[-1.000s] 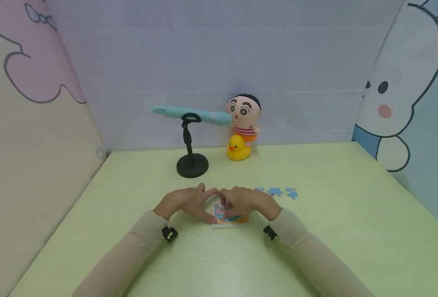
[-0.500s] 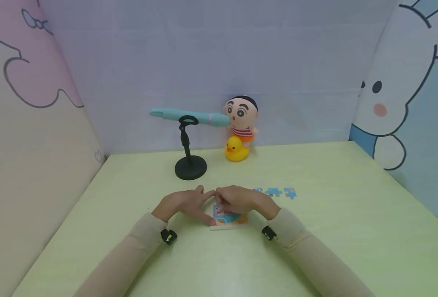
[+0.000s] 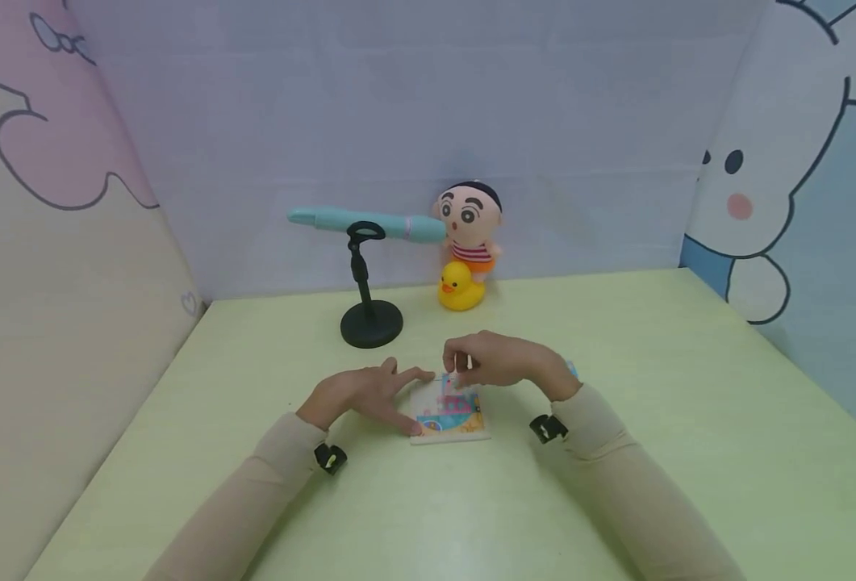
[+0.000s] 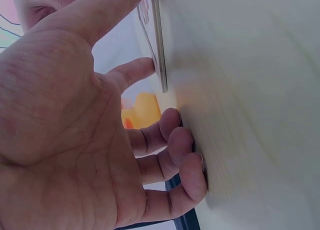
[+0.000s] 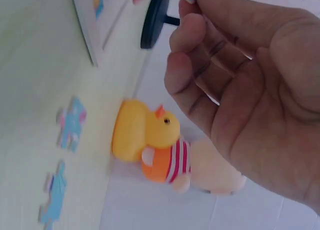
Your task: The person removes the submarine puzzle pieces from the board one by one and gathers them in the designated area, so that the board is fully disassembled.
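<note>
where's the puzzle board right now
In the head view, the puzzle board lies on the table below the picture's middle, with the left hand touching its left side and the right hand at its far right corner.

Pale lavender back wall (image 3: 290, 121), faint horizontal creases, spans upper middle of frame. Left wall (image 3: 50, 339): cream, pink cartoon figure (image 3: 57, 161) upper left, small outlined heart (image 3: 189, 304) near the back corner. Right wall (image 3: 845, 242): light blue, big white cartoon figure (image 3: 769, 177), pink cheek. Pale yellow-green counter (image 3: 616, 323) fills lower frame, soft glare bottom center. Lighting diffuse.
</note>
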{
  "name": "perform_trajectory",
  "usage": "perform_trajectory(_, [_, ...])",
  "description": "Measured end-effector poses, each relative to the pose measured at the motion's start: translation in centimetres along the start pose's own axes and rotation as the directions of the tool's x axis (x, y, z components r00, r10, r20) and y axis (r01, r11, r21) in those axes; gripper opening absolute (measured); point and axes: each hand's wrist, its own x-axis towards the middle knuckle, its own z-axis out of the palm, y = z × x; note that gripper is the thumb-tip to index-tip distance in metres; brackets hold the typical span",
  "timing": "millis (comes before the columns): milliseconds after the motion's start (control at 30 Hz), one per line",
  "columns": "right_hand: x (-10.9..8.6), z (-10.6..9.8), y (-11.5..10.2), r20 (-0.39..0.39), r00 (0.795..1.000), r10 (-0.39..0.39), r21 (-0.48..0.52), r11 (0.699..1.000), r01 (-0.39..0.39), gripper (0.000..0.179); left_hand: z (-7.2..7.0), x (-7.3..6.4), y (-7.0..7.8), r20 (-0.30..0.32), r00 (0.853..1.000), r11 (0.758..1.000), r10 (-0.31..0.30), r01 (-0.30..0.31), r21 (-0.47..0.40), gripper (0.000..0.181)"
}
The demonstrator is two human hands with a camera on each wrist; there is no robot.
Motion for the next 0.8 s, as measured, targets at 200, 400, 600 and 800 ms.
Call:
perform_trajectory(200, [-1.7, -0.5, 2.0, 0.009, 0.996, 0.086, 0.009, 0.996, -0.086, 0.006, 0.2, -0.1, 0.1, 0.000, 1.000, 1.000, 0.000, 0.000, -0.031, 0.087])
perform_trajectory(400, [-3.1, -0.5, 3.2, 0.041, 0.988, 0.146, -0.003, 0.989, -0.146, 0.006, -0.1, -0.2, 0.1, -0.008, 1.000, 0.999, 0.006, -0.006, -0.047, 0.086])
perform_trajectory(600, [-3.8, -0.3, 3.8, 0.082, 0.979, 0.188, 0.033, 0.981, -0.191, 0.005, 0.1, -0.1, -0.1, 0.002, 1.000, 0.999, 0.003, -0.003, -0.054, 0.086])
perform_trajectory(800, [-3.9, -0.3, 4.4, 0.097, 0.970, 0.221, 0.031, 0.974, -0.225, 0.007, 0.1, -0.1, -0.1, 0.013, 1.000, 0.999, 0.007, -0.007, -0.036, 0.086])
